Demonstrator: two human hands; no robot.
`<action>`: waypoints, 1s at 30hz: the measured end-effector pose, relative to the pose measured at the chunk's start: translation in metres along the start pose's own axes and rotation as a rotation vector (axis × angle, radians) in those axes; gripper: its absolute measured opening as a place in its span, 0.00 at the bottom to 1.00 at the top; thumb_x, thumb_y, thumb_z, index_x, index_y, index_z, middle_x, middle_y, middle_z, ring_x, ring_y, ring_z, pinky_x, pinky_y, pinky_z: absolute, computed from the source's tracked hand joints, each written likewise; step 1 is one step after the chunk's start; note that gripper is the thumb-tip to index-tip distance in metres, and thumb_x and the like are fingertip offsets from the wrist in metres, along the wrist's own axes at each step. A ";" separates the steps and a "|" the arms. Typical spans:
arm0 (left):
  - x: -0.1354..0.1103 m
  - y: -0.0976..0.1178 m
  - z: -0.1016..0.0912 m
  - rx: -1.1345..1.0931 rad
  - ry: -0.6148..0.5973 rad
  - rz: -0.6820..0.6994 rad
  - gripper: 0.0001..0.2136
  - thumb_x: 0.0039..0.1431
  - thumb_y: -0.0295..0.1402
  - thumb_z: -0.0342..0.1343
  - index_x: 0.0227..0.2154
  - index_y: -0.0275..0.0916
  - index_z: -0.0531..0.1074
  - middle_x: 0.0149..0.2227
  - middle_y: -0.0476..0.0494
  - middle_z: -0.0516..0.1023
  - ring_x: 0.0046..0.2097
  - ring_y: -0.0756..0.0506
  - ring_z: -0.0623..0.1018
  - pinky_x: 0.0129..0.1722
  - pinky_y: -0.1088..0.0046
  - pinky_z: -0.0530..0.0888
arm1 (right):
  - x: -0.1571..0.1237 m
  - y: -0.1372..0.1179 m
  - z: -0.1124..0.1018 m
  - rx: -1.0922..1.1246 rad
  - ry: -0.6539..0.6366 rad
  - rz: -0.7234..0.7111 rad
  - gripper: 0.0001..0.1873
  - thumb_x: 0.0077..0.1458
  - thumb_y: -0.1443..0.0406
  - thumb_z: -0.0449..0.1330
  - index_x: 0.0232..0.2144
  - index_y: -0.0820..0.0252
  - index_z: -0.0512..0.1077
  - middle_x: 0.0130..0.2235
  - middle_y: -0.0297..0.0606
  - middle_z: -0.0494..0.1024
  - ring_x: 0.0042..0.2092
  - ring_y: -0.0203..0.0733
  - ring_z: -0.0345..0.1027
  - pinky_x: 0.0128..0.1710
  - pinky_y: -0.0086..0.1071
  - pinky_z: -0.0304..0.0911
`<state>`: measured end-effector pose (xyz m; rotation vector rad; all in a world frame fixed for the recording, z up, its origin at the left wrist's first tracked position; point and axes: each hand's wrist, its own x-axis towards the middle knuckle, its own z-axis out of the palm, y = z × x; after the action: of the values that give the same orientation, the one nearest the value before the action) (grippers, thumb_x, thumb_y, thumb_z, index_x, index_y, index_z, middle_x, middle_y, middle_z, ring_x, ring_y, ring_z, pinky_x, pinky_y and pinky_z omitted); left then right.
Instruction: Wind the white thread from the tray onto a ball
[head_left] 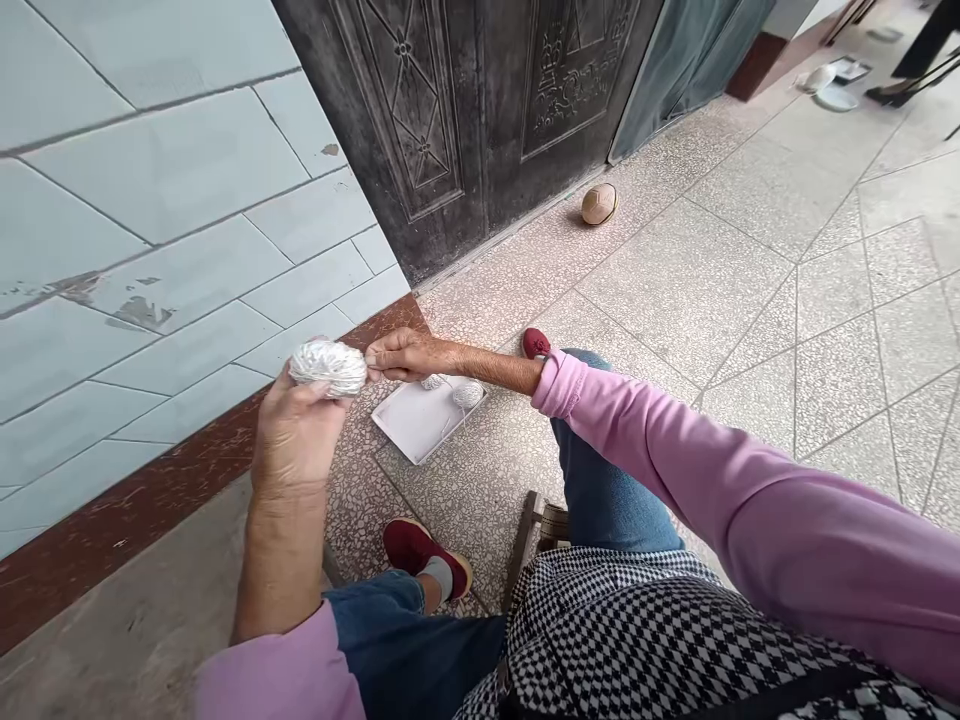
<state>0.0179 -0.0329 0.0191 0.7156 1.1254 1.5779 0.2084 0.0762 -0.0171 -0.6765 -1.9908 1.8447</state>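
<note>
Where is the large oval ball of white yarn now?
Left of centre in the head view, the ball is held in the left hand, just beside the right hand.

White tray: far edge partly hidden by right hand. Ball of white yarn, left of tray: underside hidden by left hand. Dark door, beyond tray: top cut off. Wooden stool, nearer than tray: mostly hidden under checked apron.

Qty: hands 2 | wht yarn balls 3 | tray 1 | red shoes 2 | tan ball 1
</note>
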 end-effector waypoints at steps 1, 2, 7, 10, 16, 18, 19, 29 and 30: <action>0.000 0.002 -0.003 -0.019 0.014 0.001 0.27 0.35 0.31 0.85 0.43 0.41 0.85 0.48 0.39 0.87 0.52 0.37 0.84 0.54 0.61 0.88 | -0.001 -0.003 0.002 0.053 0.007 0.039 0.23 0.97 0.67 0.53 0.41 0.58 0.72 0.23 0.21 0.57 0.27 0.33 0.45 0.28 0.31 0.45; -0.001 0.005 -0.005 -0.033 0.029 0.007 0.25 0.36 0.31 0.84 0.41 0.42 0.84 0.48 0.39 0.87 0.53 0.38 0.84 0.55 0.62 0.88 | -0.002 -0.007 0.003 0.114 0.013 0.076 0.22 0.97 0.66 0.55 0.42 0.60 0.74 0.23 0.20 0.57 0.27 0.33 0.44 0.28 0.31 0.44; 0.001 0.011 -0.012 -0.045 0.079 0.040 0.26 0.36 0.30 0.80 0.42 0.42 0.82 0.48 0.39 0.87 0.59 0.35 0.84 0.60 0.60 0.87 | -0.004 -0.017 0.004 0.251 0.034 0.101 0.22 0.98 0.63 0.56 0.44 0.63 0.77 0.22 0.17 0.53 0.27 0.33 0.37 0.26 0.32 0.38; 0.006 0.012 -0.012 -0.044 0.120 0.068 0.24 0.36 0.32 0.78 0.39 0.43 0.79 0.50 0.38 0.88 0.62 0.32 0.85 0.60 0.59 0.88 | -0.006 -0.016 0.004 0.312 0.029 0.082 0.22 0.98 0.60 0.57 0.45 0.62 0.77 0.23 0.17 0.53 0.26 0.33 0.37 0.26 0.32 0.40; 0.020 0.027 -0.027 -0.099 0.292 0.202 0.27 0.30 0.32 0.66 0.41 0.48 0.76 0.54 0.44 0.89 0.64 0.34 0.85 0.54 0.63 0.88 | -0.003 0.000 -0.024 0.328 0.128 -0.014 0.21 0.96 0.60 0.57 0.43 0.58 0.75 0.23 0.15 0.51 0.25 0.33 0.36 0.24 0.27 0.41; 0.021 0.037 -0.037 -0.116 0.335 0.251 0.28 0.30 0.32 0.63 0.43 0.49 0.76 0.54 0.45 0.88 0.65 0.35 0.85 0.55 0.63 0.88 | -0.005 0.004 -0.044 0.241 0.239 -0.035 0.20 0.94 0.60 0.59 0.42 0.57 0.74 0.23 0.16 0.53 0.25 0.33 0.38 0.24 0.26 0.42; 0.021 0.041 -0.042 -0.121 0.335 0.283 0.27 0.32 0.33 0.63 0.44 0.50 0.75 0.53 0.46 0.88 0.66 0.36 0.85 0.58 0.63 0.88 | -0.007 0.005 -0.056 0.174 0.311 -0.031 0.19 0.93 0.61 0.59 0.41 0.57 0.74 0.24 0.17 0.54 0.25 0.33 0.41 0.25 0.27 0.44; 0.021 0.016 -0.037 -0.038 0.204 0.182 0.27 0.33 0.30 0.76 0.38 0.46 0.71 0.48 0.43 0.88 0.64 0.34 0.84 0.59 0.62 0.87 | -0.016 0.015 -0.060 -0.352 0.363 -0.065 0.13 0.81 0.79 0.62 0.52 0.71 0.88 0.60 0.51 0.95 0.59 0.41 0.85 0.64 0.33 0.78; 0.022 0.010 -0.030 -0.021 0.184 0.153 0.26 0.33 0.31 0.78 0.36 0.45 0.70 0.47 0.41 0.88 0.63 0.33 0.85 0.60 0.60 0.87 | -0.009 0.017 -0.046 -0.247 0.293 -0.130 0.14 0.83 0.78 0.62 0.57 0.70 0.88 0.64 0.52 0.94 0.61 0.42 0.87 0.65 0.34 0.80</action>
<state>-0.0188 -0.0219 0.0148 0.6657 1.2090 1.8117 0.2431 0.1105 -0.0292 -0.8134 -2.0266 1.3520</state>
